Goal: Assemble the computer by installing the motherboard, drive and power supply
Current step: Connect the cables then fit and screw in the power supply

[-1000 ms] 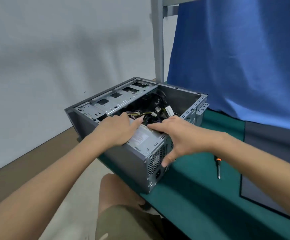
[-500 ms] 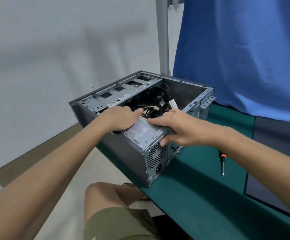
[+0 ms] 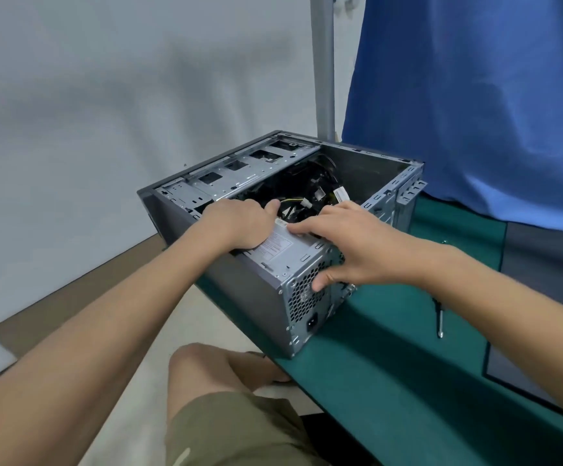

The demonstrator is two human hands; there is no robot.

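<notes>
The computer case lies on its side at the centre of the frame, open face up, so parts can be lowered in from above. It sits at the near edge of the green counter, within easy reach of the seated person.

The power supply is in the case's nearest corner. Its labelled top shows, and its vent grille and mains socket face out through the rear panel, which is the position it must take for the screw holes to line up.

The left hand lies on the unit's upper-left part with its fingers curled down over the edge, apparently gripping it to steady or nudge it. The right hand grips the unit across its corner. Its fingers spread over the top edge and its thumb presses the grille. This looks like a squeeze to draw the unit flush against the rear wall.

A bundle of cables trails from the unit into the dark interior, below the drive cage at the upper left.

A screwdriver lies on the counter at the right, partly hidden by the forearm. It is probably kept there for fixing the unit once it is seated.
</notes>
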